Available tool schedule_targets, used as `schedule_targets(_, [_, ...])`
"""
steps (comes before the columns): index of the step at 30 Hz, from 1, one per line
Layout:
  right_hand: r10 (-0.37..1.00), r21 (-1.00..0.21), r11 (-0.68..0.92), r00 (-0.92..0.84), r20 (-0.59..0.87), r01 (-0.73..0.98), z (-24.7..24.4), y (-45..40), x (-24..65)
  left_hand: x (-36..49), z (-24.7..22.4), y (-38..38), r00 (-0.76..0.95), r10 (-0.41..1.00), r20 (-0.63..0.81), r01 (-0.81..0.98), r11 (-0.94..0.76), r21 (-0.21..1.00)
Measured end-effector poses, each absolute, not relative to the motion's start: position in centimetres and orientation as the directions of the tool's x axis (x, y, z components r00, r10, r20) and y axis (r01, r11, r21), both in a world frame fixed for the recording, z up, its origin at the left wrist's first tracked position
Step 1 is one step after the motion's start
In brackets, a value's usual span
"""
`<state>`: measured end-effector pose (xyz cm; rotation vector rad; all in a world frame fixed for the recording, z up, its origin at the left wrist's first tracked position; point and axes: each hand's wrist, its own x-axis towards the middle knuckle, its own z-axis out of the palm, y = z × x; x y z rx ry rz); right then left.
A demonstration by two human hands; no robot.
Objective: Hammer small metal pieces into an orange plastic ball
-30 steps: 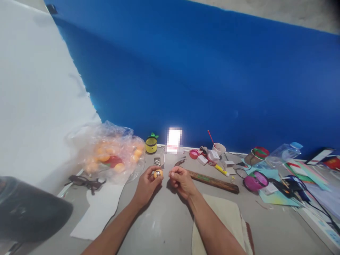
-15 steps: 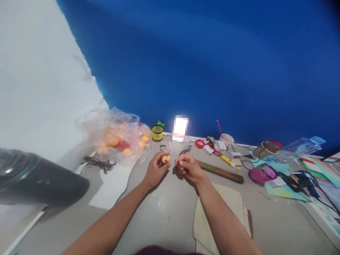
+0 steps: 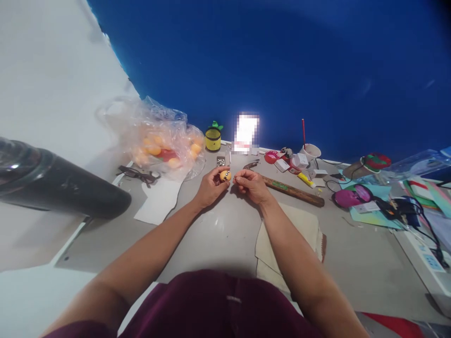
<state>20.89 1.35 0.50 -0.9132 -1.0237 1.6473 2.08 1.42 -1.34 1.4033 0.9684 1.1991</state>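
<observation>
Between the thumb and fingers of my left hand (image 3: 212,188) is a small orange ball (image 3: 225,176) with dark and light marks like a face. My right hand (image 3: 251,185) is beside it, thumb and forefinger pinched together. Whatever those fingertips hold, if anything, is too small to make out. Just beyond my left hand lies a small tray of tiny shiny pieces (image 3: 221,162). Behind my right hand rests a hammer (image 3: 294,191), its wooden handle pointing right and its metal head partly hidden by the hand.
A clear bag of orange balls (image 3: 158,148) lies at the back left, near eyeglasses (image 3: 137,175). A large dark cylinder (image 3: 63,183) juts in from the left. A beige cloth (image 3: 299,230) is under my right forearm. To the right are a cup (image 3: 312,151) and a power strip (image 3: 428,260).
The camera has tipped downward, so the table sits higher in view and my maroon shirt shows more. My left hand keeps the ball; my right fingertips stay pinched close to it.
</observation>
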Motion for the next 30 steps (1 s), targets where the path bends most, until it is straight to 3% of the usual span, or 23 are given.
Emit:
schedule_targets(7, [0.966, -0.942, -0.186, -0.226, -0.123, -0.281, 0.80, 1.23, 20.42, 2.06, -1.19, 1.45, 0.204, 0.968, 0.143, 0.043, -0.155, 0.987])
schedule_targets(14, [0.968, -0.961, -0.166, -0.221, -0.116, -0.223, 1.18, 1.23, 20.18, 1.48, -1.23, 1.50, 0.212, 0.948, 0.238, 0.136, -0.270, 0.953])
schedule_targets(30, [0.968, -0.971, -0.152, -0.226, -0.108, -0.183, 1.48, 1.27, 20.07, 1.28, -1.15, 1.56, 0.227, 0.940, 0.255, 0.117, -0.286, 0.951])
